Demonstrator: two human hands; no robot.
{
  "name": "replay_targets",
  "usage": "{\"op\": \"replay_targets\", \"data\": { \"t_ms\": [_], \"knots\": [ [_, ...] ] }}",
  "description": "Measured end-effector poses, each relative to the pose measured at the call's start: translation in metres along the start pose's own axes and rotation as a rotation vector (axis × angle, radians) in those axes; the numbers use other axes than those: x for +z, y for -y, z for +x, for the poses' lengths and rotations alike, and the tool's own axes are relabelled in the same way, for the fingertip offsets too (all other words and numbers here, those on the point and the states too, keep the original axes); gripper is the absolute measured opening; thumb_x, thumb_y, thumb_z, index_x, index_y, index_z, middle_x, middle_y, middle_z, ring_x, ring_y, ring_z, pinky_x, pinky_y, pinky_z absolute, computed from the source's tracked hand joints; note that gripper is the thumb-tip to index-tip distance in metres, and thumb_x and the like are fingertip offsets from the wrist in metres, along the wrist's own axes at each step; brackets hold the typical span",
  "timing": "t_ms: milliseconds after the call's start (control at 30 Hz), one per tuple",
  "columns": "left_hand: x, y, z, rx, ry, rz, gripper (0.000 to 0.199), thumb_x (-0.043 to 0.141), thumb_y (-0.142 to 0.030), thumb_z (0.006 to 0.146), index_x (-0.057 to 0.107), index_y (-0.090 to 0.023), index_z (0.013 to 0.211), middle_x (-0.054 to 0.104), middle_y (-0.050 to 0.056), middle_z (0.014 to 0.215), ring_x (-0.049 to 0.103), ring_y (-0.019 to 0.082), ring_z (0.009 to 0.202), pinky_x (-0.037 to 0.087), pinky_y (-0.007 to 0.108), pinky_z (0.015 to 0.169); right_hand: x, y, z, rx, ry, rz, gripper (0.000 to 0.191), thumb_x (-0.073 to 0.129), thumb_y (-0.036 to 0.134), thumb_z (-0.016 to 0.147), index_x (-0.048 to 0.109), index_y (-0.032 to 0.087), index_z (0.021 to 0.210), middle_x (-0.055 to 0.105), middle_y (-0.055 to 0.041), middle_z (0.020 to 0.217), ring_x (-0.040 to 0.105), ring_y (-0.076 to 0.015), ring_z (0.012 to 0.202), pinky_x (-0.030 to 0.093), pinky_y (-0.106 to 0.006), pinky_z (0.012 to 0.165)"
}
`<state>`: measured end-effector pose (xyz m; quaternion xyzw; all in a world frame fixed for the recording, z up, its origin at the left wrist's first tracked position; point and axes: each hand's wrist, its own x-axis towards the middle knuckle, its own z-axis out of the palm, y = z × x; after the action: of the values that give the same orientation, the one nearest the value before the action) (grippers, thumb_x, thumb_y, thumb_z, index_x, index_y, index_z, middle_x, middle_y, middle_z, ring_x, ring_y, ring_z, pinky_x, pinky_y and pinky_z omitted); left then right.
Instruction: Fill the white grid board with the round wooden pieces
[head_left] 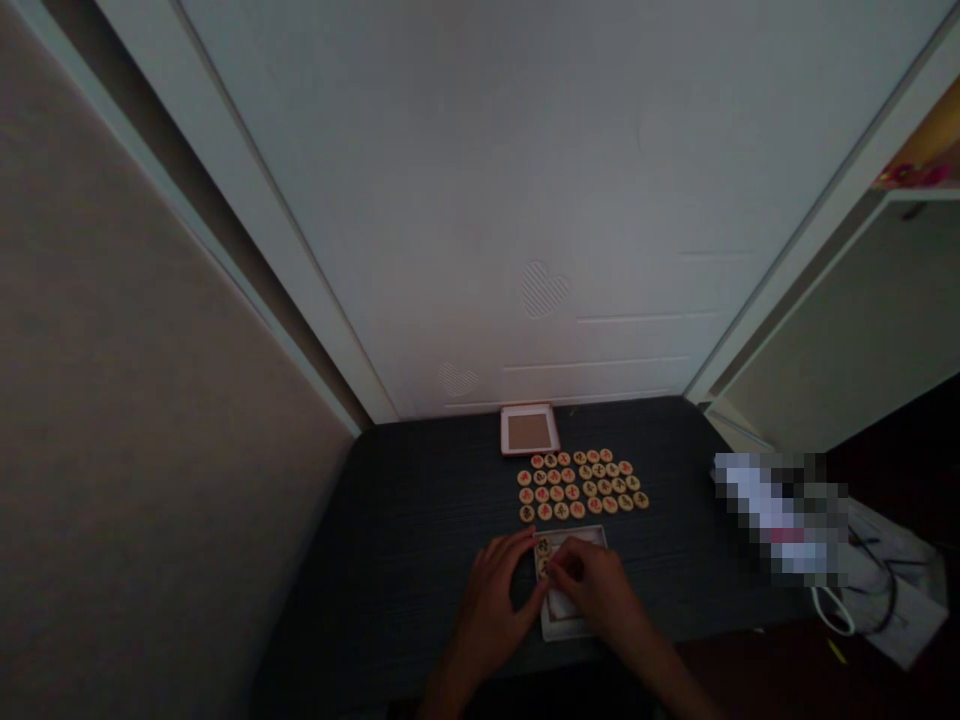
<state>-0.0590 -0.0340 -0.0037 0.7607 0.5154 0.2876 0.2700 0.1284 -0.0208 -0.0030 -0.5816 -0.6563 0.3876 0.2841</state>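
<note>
The left hand (493,598), thumb and fingers spread apart, is at the left edge of a shallow white rectangular box (576,633). Farther back sits a white-rimmed tray with a brown rectangular base (505,432). In the box's far-left corner lie two round tan character-marked discs (544,546); the right hand (598,583), fingertips pinched, partly covers the nearer one, so I cannot tell if it grips it. Similar discs with red or black characters (572,492) lie in rows beyond. Pixelation hides whatever is far right.

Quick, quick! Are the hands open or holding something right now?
Left hand: open, thumb and fingers spread beside the white box.
Right hand: fingertips at a round piece; can't tell if its grip is closed.
</note>
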Motion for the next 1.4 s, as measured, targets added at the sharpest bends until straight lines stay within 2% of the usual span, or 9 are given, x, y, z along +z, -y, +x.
{"op": "replay_targets", "data": {
  "t_ms": [167, 367, 533, 667, 767, 867, 1200, 1400],
  "knots": [
    [0.000, -0.001, 0.000, -0.011, 0.008, 0.010, 0.045, 0.060, -0.024, 0.092, 0.053, -0.034, 0.134, 0.057, 0.003, 0.142, 0.051, 0.025, 0.130, 0.039, 0.052, 0.111, -0.010, 0.005, -0.005, -0.077, -0.051, -0.012, 0.018, 0.054, 0.025, 0.093, 0.071, 0.021, 0.087, 0.075, -0.0034, 0.083, 0.070, -0.0186, 0.076, 0.050, -0.026, 0.071],
    [0.001, -0.002, 0.001, -0.017, 0.007, 0.033, 0.041, 0.054, -0.028, 0.096, 0.052, -0.035, 0.136, 0.056, 0.003, 0.144, 0.050, 0.026, 0.132, 0.034, 0.056, 0.113, -0.036, 0.003, -0.008, -0.122, -0.161, -0.032, 0.025, 0.050, 0.033, 0.097, 0.072, 0.022, 0.097, 0.076, -0.0070, 0.096, 0.071, -0.0220, 0.086, 0.053, -0.030, 0.079],
    [0.011, -0.005, 0.008, -0.075, -0.075, 0.059, 0.040, 0.058, -0.031, 0.093, 0.055, -0.032, 0.133, 0.062, 0.005, 0.135, 0.055, 0.028, 0.125, 0.038, 0.056, 0.109, -0.051, -0.012, -0.015, -0.139, -0.287, -0.070, 0.027, 0.051, 0.038, 0.096, 0.072, 0.022, 0.103, 0.075, -0.0091, 0.099, 0.070, -0.0247, 0.090, 0.055, -0.035, 0.082],
    [0.016, -0.007, 0.012, -0.103, -0.102, 0.087, 0.039, 0.058, -0.031, 0.092, 0.056, -0.031, 0.131, 0.065, 0.005, 0.130, 0.056, 0.028, 0.122, 0.039, 0.055, 0.106, -0.045, -0.031, -0.022, -0.138, -0.368, -0.137, 0.023, 0.057, 0.038, 0.093, 0.072, 0.022, 0.100, 0.073, -0.0090, 0.092, 0.069, -0.0237, 0.080, 0.056, -0.034, 0.075],
    [0.017, -0.006, 0.013, -0.113, -0.109, 0.093, 0.038, 0.058, -0.031, 0.092, 0.057, -0.030, 0.130, 0.065, 0.005, 0.128, 0.056, 0.028, 0.121, 0.039, 0.055, 0.106, -0.036, -0.044, -0.025, -0.130, -0.370, -0.151, 0.022, 0.057, 0.038, 0.093, 0.071, 0.023, 0.100, 0.070, -0.0072, 0.086, 0.066, -0.0215, 0.072, 0.055, -0.033, 0.070],
    [0.017, -0.004, 0.013, -0.108, -0.115, 0.088, 0.036, 0.057, -0.030, 0.093, 0.057, -0.030, 0.129, 0.066, 0.005, 0.126, 0.057, 0.028, 0.119, 0.041, 0.052, 0.103, -0.029, -0.052, -0.025, -0.131, -0.371, -0.154, 0.022, 0.056, 0.036, 0.094, 0.071, 0.022, 0.101, 0.068, -0.0070, 0.086, 0.066, -0.0210, 0.072, 0.055, -0.033, 0.071],
    [0.016, -0.006, 0.010, -0.084, -0.133, 0.070, 0.035, 0.055, -0.034, 0.094, 0.056, -0.027, 0.129, 0.065, 0.007, 0.126, 0.058, 0.028, 0.118, 0.042, 0.053, 0.104, -0.031, -0.049, -0.025, -0.139, -0.347, -0.123, 0.022, 0.055, 0.037, 0.095, 0.071, 0.023, 0.100, 0.070, -0.0084, 0.090, 0.067, -0.0223, 0.077, 0.056, -0.033, 0.073],
    [0.018, -0.004, 0.008, -0.092, -0.128, 0.092, 0.041, 0.058, -0.027, 0.091, 0.055, -0.028, 0.131, 0.064, 0.007, 0.128, 0.056, 0.029, 0.120, 0.039, 0.055, 0.106, -0.032, -0.048, -0.025, -0.133, -0.350, -0.101, 0.026, 0.055, 0.041, 0.095, 0.072, 0.022, 0.101, 0.070, -0.0081, 0.088, 0.066, -0.0221, 0.076, 0.055, -0.032, 0.071]
  ]
}}
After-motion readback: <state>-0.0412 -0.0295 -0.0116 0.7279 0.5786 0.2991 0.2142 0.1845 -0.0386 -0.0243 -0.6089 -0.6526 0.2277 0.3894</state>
